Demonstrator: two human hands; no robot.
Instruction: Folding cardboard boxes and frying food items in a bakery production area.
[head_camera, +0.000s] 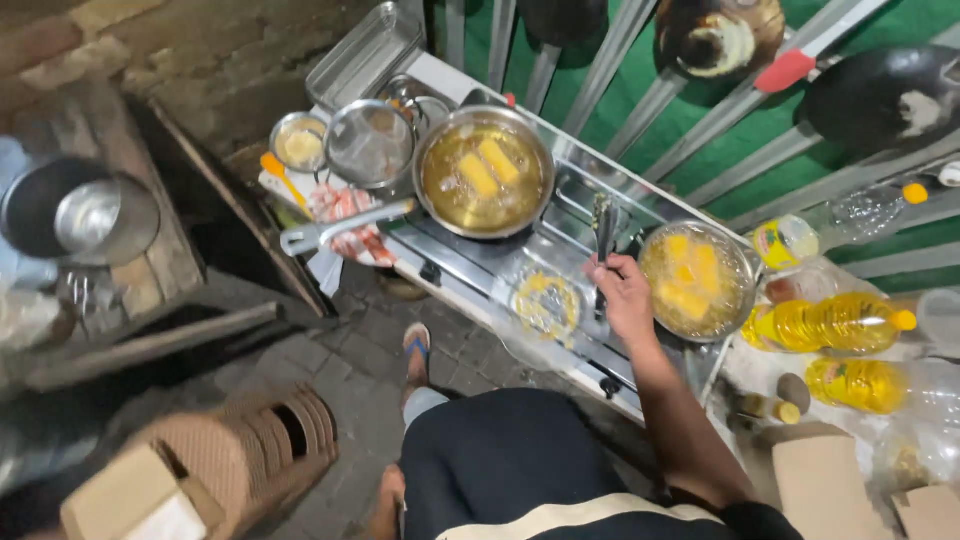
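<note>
My right hand (622, 296) grips a pair of metal tongs (603, 232) over the steel stove top (470, 262), between two pans. The left frying pan (484, 172) holds oil with two yellow rolls frying; its long handle points toward the left. The right pan (697, 279) holds several yellow rolls in oil, just right of my hand. A round wire skimmer (545, 305) lies on the stove below my hand. My left hand is out of sight.
Two yellow oil bottles (826, 323) lie to the right of the stove. A metal sieve (368, 145), a small bowl (299, 143) and a steel tray (366, 53) stand at the far left end. A dark pot (80, 212) sits on a wooden shelf. Woks hang on the fence.
</note>
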